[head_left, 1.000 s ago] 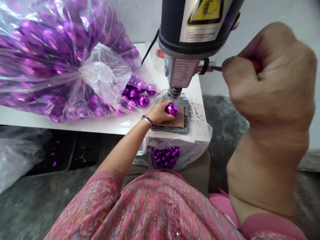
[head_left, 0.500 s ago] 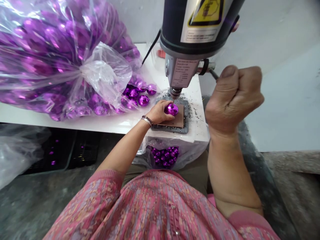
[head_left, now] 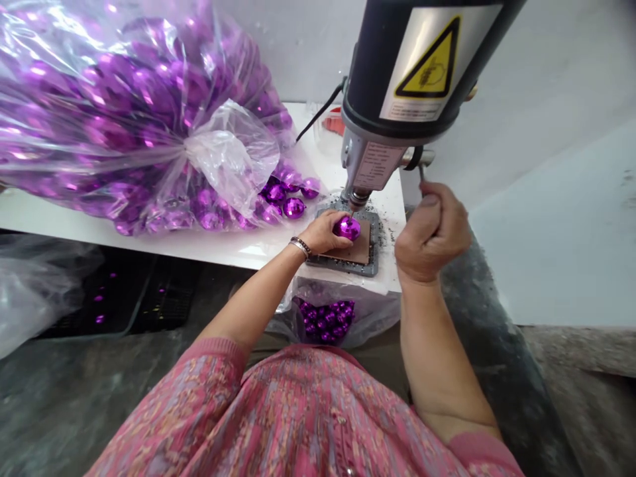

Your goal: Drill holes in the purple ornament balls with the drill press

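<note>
My left hand [head_left: 324, 233] is closed round a shiny purple faceted ball [head_left: 347, 228], holding it over a brown board [head_left: 358, 248] on the grey base [head_left: 342, 266] of a drill press [head_left: 373, 164]. The drill chuck [head_left: 358, 199] is right above the ball, and its thin bit comes down to the ball's top; whether it has gone in I cannot tell. My right hand [head_left: 433, 232] is wrapped round the feed lever [head_left: 422, 176] at the press's right side. Most of the lever is hidden in the fist.
A big clear bag [head_left: 231, 149] full of purple balls lies on the white table [head_left: 226, 253], with loose balls [head_left: 293, 208] by its mouth. Below the table edge, an open plastic bag [head_left: 370, 324] holds more balls. Dark crates [head_left: 166, 291] stand at lower left. A black cable [head_left: 318, 116] runs behind.
My right hand has pulled the lever down and toward me. The left hand keeps the ball under the bit. The whole view has shifted slightly.
</note>
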Demonstrator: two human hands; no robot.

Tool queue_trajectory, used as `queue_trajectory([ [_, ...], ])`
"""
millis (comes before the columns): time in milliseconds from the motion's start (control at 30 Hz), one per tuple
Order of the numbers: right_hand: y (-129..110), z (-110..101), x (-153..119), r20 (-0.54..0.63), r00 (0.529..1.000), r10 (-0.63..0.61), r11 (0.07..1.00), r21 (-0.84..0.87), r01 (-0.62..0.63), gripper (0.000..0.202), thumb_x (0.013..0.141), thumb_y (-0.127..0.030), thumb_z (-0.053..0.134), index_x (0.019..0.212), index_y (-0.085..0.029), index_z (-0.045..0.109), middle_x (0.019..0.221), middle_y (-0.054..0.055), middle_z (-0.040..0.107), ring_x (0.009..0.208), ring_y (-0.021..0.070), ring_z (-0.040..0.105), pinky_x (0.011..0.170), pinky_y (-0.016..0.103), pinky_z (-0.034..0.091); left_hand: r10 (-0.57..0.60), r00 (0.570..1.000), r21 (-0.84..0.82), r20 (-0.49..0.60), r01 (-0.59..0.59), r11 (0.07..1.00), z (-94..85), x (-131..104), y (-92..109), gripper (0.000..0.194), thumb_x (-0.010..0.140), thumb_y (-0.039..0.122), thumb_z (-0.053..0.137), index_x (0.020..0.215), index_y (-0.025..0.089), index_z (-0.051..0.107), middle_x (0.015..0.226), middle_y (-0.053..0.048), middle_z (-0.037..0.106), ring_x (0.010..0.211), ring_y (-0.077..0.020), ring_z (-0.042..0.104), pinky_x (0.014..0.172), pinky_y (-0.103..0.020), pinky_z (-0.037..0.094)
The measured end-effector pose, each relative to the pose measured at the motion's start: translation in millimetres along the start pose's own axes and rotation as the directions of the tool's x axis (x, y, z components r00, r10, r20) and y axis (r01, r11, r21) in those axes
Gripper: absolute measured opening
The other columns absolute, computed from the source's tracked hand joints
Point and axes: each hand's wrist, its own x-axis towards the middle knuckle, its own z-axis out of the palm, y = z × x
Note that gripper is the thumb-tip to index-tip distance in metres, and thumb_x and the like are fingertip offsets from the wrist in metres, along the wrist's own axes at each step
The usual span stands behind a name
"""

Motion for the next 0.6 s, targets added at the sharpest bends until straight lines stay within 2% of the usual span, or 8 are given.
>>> queue_trajectory([
  [100, -15, -3, 32, -0.009, 1.000, 0.001, 0.998, 0.061, -0.001, 0.061, 0.103, -0.058, 0.034, 0.103, -0.014, 0.075, 0.094, 0.006, 0.071, 0.082, 0.0051, 0.061, 0.078, 0.024, 0.048, -0.010, 1.000, -0.052, 0.026, 0.011, 0.999, -0.1, -1, 2, 0.066, 0.067, 0.023, 0.089, 0.130, 0.016, 0.071, 0.126, -0.010, 0.073, 0.117, -0.0313, 0.067, 0.111, -0.046, 0.053],
  [167, -26, -4, 63, 0.062, 0.998, -0.006, 0.995, 0.102, 0.000, 0.058, 0.103, -0.053, 0.038, 0.102, -0.009, 0.077, 0.086, 0.006, 0.069, 0.076, 0.0033, 0.056, 0.074, 0.022, 0.041, -0.008, 1.000, -0.098, 0.025, 0.011, 0.995, -0.1, -5, 3, 0.066, 0.069, 0.024, 0.088, 0.132, 0.016, 0.070, 0.123, -0.008, 0.074, 0.114, -0.0300, 0.069, 0.108, -0.045, 0.054],
  [267, -33, -3, 99, 0.197, 0.978, 0.076, 0.995, 0.054, -0.088, 0.050, 0.103, -0.043, 0.044, 0.095, -0.008, 0.079, 0.076, 0.006, 0.063, 0.074, 0.0032, 0.050, 0.076, 0.022, 0.035, 0.038, 0.999, -0.134, 0.008, -0.036, 0.990, -2.0, -18, 0, 0.068, 0.068, 0.025, 0.090, 0.132, 0.017, 0.070, 0.127, -0.009, 0.074, 0.119, -0.0300, 0.067, 0.110, -0.045, 0.053],
  [400, -26, 2, 107, 0.200, 0.977, 0.078, 0.990, 0.099, -0.099, 0.056, 0.099, -0.057, 0.047, 0.094, -0.010, 0.078, 0.074, 0.005, 0.061, 0.070, 0.0046, 0.045, 0.071, 0.023, 0.029, 0.124, 0.990, -0.113, 0.071, -0.115, 0.987, -16.6, -39, -9, 0.078, 0.062, 0.032, 0.097, 0.135, 0.020, 0.071, 0.138, -0.013, 0.070, 0.125, -0.0306, 0.065, 0.110, -0.042, 0.053],
  [433, -25, 3, 105, 0.190, 0.979, 0.068, 0.989, 0.118, -0.092, 0.060, 0.099, -0.061, 0.045, 0.093, -0.011, 0.077, 0.075, 0.005, 0.061, 0.070, 0.0047, 0.044, 0.070, 0.023, 0.027, 0.110, 0.992, -0.094, 0.054, -0.105, 0.990, -23.4, -41, -12, 0.073, 0.068, 0.034, 0.094, 0.136, 0.021, 0.071, 0.137, -0.013, 0.070, 0.122, -0.0295, 0.066, 0.109, -0.042, 0.053],
  [500, -23, 3, 101, 0.173, 0.983, 0.056, 0.987, 0.137, -0.081, 0.064, 0.098, -0.065, 0.043, 0.090, -0.010, 0.075, 0.074, 0.006, 0.060, 0.069, 0.0045, 0.043, 0.070, 0.023, 0.026, 0.042, 0.997, -0.017, -0.062, -0.043, 0.999, -39.8, -40, -19, 0.048, 0.086, 0.035, 0.079, 0.132, 0.021, 0.074, 0.129, -0.012, 0.074, 0.116, -0.0278, 0.067, 0.106, -0.043, 0.054],
  [533, -24, 3, 100, 0.171, 0.984, 0.055, 0.987, 0.139, -0.080, 0.064, 0.099, -0.064, 0.043, 0.088, -0.009, 0.074, 0.073, 0.006, 0.060, 0.069, 0.0041, 0.043, 0.070, 0.023, 0.026, 0.000, 0.989, 0.040, -0.147, 0.006, 0.999, -48.5, -36, -22, 0.037, 0.093, 0.032, 0.070, 0.128, 0.021, 0.075, 0.124, -0.012, 0.076, 0.115, -0.0281, 0.067, 0.107, -0.044, 0.053],
  [600, -26, 2, 99, 0.175, 0.983, 0.057, 0.986, 0.143, -0.082, 0.062, 0.101, -0.060, 0.042, 0.086, -0.008, 0.072, 0.074, 0.007, 0.062, 0.069, 0.0034, 0.045, 0.071, 0.023, 0.026, -0.078, 0.952, 0.171, -0.297, 0.133, 0.976, -64.0, -25, -30, 0.032, 0.095, 0.024, 0.061, 0.122, 0.021, 0.077, 0.119, -0.013, 0.076, 0.118, -0.0314, 0.067, 0.110, -0.047, 0.051],
])
